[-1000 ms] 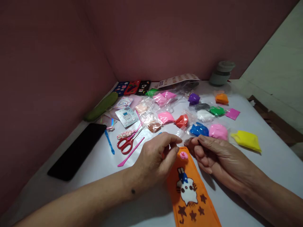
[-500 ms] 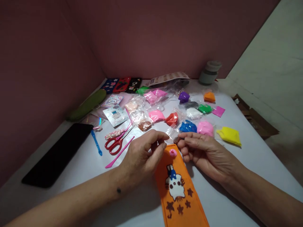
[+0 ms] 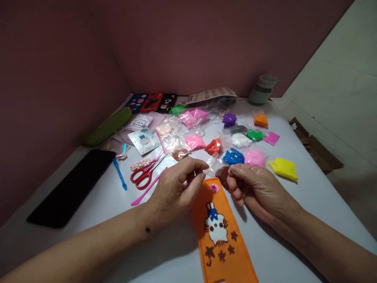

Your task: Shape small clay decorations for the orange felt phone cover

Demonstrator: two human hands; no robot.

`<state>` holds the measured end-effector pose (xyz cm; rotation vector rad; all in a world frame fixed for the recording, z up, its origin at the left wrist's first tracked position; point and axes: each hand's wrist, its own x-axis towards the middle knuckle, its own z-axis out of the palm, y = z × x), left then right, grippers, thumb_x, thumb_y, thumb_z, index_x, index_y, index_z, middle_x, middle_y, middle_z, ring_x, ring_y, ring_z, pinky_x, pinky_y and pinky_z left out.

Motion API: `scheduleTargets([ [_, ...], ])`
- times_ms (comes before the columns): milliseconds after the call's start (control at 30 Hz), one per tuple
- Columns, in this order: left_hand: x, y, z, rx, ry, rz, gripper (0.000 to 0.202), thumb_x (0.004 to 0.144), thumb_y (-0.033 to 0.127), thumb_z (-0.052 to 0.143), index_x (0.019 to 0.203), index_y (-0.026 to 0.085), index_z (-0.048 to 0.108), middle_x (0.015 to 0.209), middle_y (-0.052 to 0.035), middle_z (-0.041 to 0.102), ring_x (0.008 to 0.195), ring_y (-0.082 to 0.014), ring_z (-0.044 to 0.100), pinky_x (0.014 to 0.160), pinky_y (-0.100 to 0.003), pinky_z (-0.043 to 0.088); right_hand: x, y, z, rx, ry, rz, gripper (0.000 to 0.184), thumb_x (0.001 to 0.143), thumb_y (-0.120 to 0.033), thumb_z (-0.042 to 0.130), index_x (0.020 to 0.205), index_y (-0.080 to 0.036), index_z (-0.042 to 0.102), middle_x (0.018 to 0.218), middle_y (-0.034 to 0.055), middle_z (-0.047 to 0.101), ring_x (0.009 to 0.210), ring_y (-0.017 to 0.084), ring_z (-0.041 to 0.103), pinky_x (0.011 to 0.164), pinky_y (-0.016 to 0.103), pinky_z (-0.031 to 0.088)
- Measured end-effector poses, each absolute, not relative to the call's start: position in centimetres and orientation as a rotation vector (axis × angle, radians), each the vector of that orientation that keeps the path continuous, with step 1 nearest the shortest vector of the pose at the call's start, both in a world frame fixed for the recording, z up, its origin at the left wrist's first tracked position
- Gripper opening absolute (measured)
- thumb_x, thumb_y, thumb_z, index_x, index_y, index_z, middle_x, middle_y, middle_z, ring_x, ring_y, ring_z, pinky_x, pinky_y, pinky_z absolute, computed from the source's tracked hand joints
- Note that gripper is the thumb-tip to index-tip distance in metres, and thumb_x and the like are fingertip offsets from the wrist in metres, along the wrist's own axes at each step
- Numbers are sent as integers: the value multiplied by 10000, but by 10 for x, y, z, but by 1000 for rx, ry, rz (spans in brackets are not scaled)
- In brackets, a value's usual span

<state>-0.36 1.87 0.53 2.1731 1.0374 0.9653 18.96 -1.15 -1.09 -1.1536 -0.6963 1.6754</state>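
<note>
An orange clay-covered phone case (image 3: 241, 251) lies in front of me. On it are a white cat figure (image 3: 218, 232) in blue, upside down from my side, several brown stars (image 3: 222, 256) and a small pink ring-like piece (image 3: 214, 188) near the far end. Above the case's far left edge hovers my left hand (image 3: 179, 186), fingers bent, with a gap between thumb and index finger and nothing visible there. To the right of the case, my right hand (image 3: 259, 186) pinches thumb against fingertips. Whatever it holds, if anything, is too small or hidden to make out.
Bags of coloured clay, such as blue (image 3: 234, 156), red (image 3: 213, 146) and yellow (image 3: 284, 169), spread beyond my hands. Red scissors (image 3: 141, 177), a pink tool (image 3: 149, 188), a blue tool (image 3: 120, 175) and a black phone-like slab (image 3: 72, 188) lie left. A jar (image 3: 262, 90) stands at the back.
My right hand has shifted slightly right, away from the case, and its fingers have drawn together more. My left hand is almost unmoved. The view has tilted a little.
</note>
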Motion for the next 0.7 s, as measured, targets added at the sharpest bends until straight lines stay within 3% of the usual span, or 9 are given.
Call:
scheduleTargets([
  [400, -4, 19, 4, 2182, 1030, 963, 144, 850, 118, 508, 954, 139, 605, 759, -4, 633, 581, -81, 505, 554, -203, 419, 188, -12, -8, -1169, -598, 1710, 349, 734, -449, 731, 797, -117, 646, 581, -2, 581, 428, 68, 509, 344, 155, 389],
  [700, -4, 18, 3, 2173, 1018, 956, 137, 846, 108, 513, 945, 130, 605, 730, 13, 594, 574, -73, 468, 601, -211, 423, 191, -12, -7, -1078, -626, 1766, 218, 745, -251, 727, 885, -108, 641, 716, 30, 636, 549, 76, 580, 484, 167, 490],
])
